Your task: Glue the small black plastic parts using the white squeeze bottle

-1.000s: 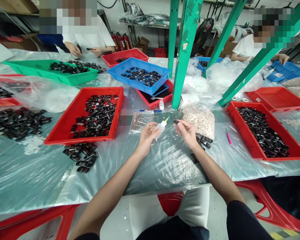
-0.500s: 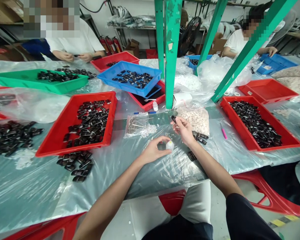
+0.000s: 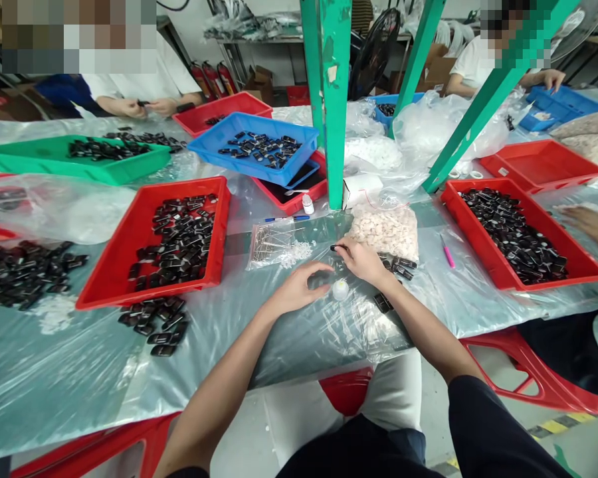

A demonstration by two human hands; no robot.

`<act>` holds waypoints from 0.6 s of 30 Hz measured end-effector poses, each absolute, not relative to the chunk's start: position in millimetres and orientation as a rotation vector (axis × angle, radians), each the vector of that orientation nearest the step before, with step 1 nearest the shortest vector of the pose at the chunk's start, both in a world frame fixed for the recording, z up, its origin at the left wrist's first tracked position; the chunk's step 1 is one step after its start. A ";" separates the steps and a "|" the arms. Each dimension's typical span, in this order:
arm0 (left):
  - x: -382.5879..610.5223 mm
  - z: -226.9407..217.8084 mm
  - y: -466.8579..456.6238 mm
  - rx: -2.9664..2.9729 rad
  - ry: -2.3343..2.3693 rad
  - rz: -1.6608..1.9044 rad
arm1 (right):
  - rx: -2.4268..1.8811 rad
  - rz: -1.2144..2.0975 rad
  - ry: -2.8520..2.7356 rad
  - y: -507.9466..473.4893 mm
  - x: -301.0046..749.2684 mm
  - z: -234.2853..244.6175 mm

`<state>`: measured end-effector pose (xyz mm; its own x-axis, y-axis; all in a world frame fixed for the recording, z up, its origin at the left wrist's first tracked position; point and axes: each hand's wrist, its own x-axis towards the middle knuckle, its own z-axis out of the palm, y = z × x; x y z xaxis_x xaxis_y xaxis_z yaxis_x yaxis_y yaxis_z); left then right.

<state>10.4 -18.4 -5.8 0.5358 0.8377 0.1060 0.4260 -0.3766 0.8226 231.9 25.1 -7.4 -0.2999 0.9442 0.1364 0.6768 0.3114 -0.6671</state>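
My left hand [image 3: 299, 287] is open, thumb and fingers curved apart, just left of a small white round bottle [image 3: 339, 289] on the plastic-covered table. A narrow gap shows between the hand and the bottle. My right hand [image 3: 363, 259] pinches a small black glossy plastic piece [image 3: 334, 247] above the table, beyond the bottle. Some of that piece is hidden by the fingers. Similar black pieces [image 3: 402, 267] lie beside my right wrist, and another black piece [image 3: 383, 303] lies under the forearm.
A bag of pale bits [image 3: 385, 229] lies behind my right hand; a bag of metal pins [image 3: 272, 244] is to the left. Red trays [image 3: 222, 232] [image 3: 503, 282] of black pieces flank me. A green post [image 3: 336, 119] rises ahead. A co-worker's hand [image 3: 595, 226] is at right.
My left hand has let go of the white bottle and opened, and the bottle now rests on the table. My right hand has lowered and come nearer with the black piece. A co-worker's arm has come in at right.
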 end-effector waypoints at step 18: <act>24.8 -32.7 -14.2 2.274 1.297 0.769 | -1.150 1.612 -1.372 31.9 215.9 -28.4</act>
<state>24.8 -14.2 -32.7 0.4149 0.8721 0.2594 0.6458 -0.4830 0.5913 215.9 31.9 -28.4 -0.3462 0.9216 -0.1758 0.0263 -0.1778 -0.9837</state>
